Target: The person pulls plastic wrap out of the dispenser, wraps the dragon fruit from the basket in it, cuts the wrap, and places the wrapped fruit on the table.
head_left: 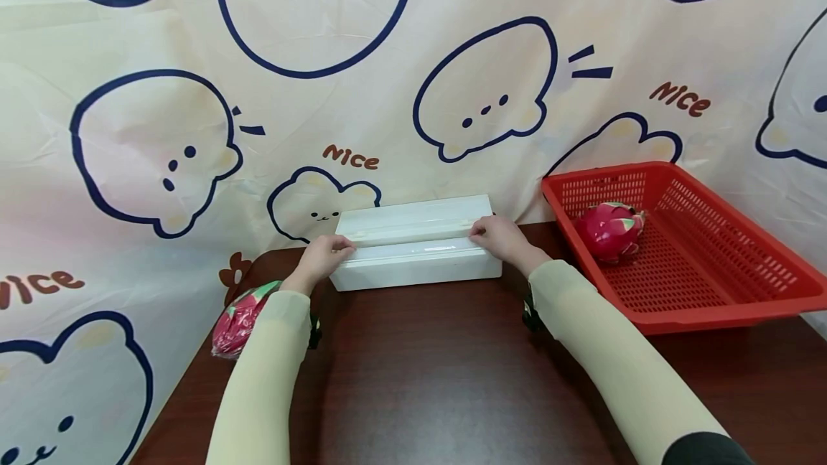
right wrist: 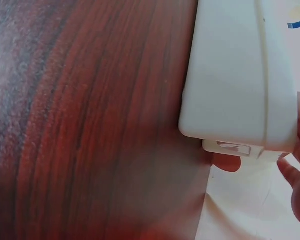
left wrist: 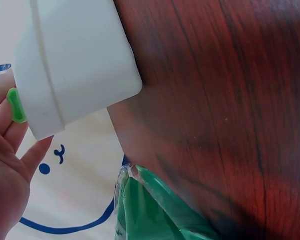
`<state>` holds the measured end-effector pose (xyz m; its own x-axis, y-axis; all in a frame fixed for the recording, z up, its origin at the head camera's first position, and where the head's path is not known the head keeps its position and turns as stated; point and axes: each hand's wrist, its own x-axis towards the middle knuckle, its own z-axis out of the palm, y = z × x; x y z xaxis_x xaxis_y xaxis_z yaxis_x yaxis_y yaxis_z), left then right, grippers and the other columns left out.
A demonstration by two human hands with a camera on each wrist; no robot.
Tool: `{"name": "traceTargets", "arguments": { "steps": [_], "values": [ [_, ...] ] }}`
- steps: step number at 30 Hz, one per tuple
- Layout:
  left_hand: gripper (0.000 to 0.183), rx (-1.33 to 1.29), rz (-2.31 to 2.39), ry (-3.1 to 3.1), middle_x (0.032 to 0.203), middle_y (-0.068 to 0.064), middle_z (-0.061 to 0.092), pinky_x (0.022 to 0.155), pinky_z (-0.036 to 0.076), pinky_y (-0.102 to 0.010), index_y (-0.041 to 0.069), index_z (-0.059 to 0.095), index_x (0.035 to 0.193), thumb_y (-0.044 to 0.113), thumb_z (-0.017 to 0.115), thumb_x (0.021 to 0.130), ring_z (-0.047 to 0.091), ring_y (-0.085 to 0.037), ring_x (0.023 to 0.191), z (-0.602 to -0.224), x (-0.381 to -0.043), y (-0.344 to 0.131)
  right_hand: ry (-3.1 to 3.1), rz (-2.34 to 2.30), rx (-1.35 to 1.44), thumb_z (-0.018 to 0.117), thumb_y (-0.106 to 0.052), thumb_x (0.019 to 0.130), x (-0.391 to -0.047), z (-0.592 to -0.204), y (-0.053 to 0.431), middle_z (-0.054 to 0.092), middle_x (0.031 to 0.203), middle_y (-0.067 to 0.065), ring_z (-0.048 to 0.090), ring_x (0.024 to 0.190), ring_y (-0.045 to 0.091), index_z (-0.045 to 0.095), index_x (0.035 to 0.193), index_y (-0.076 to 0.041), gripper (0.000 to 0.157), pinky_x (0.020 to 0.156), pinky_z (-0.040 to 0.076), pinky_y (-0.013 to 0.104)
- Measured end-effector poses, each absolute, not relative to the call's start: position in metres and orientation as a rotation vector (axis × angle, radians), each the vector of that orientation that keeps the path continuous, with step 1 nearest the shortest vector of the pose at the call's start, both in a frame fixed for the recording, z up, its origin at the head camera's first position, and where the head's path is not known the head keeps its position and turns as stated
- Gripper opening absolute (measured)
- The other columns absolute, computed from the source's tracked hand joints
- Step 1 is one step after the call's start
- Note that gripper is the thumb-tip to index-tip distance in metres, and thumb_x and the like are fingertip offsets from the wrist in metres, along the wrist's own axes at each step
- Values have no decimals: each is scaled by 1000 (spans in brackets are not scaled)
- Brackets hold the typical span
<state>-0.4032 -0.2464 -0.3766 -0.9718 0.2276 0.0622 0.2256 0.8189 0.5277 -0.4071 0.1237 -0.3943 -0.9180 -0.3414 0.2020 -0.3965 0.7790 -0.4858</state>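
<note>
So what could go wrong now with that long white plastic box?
The long white plastic box might slide or twist if the left hand and right hand, at opposite ends of its top, pull unevenly. Also, the pale yellow left sleeve is close to the plastic-wrapped pink-and-green fruit. That's near the left edge of the dark brown wooden table, so a bump could maybe roll it off.

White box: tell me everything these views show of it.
The box is long, white and plastic-looking, with rounded corners, a seam along its side and a green tab at its left end. A glossy strip crosses its upper side lengthwise. It sits on the dark table, long side towards the person, before the patterned cloth. The left hand and right hand pinch at its top near either end.
</note>
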Motion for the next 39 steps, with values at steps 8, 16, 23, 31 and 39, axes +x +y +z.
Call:
{"name": "traceTargets", "arguments": {
  "steps": [8, 16, 23, 31, 39],
  "values": [
    [18, 321, 954, 3009, 108, -8, 59, 87, 40, -44, 13, 64, 99, 26, 56, 90, 49, -25, 97, -378, -402, -245, -2854, 871, 550, 58, -18, 88, -407, -396, 123, 59, 84, 2, 49, 78, 20, 63, 89, -13, 6, 73, 42, 34],
    [20, 334, 1023, 3014, 106, -7, 60, 86, 40, -43, 13, 64, 99, 27, 56, 89, 50, -24, 96, -375, -399, -244, -2845, 926, 507, 57, -21, 89, -405, -392, 122, 58, 82, 2, 48, 77, 20, 60, 90, -15, 6, 70, 40, 33],
    [19, 333, 1038, 3044, 102, -6, 62, 82, 42, -40, 12, 65, 98, 26, 55, 90, 51, -22, 92, -366, -398, -242, -2832, 990, 478, 55, -23, 90, -402, -384, 119, 57, 81, 2, 48, 77, 20, 57, 91, -16, 7, 68, 40, 32],
    [22, 312, 1171, 3039, 96, -4, 63, 81, 42, -40, 9, 65, 98, 26, 53, 90, 53, -21, 92, -360, -396, -244, -2837, 1028, 493, 53, -24, 91, -396, -371, 119, 57, 84, 2, 47, 78, 21, 56, 94, -16, 9, 68, 41, 32],
    [19, 347, 1209, 3061, 95, -11, 64, 82, 44, -39, 7, 64, 96, 22, 53, 91, 57, -24, 92, -345, -390, -244, -2803, 1016, 548, 51, -23, 92, -395, -357, 119, 57, 88, 3, 48, 78, 21, 56, 95, -13, 11, 70, 42, 32]
  ]
}}
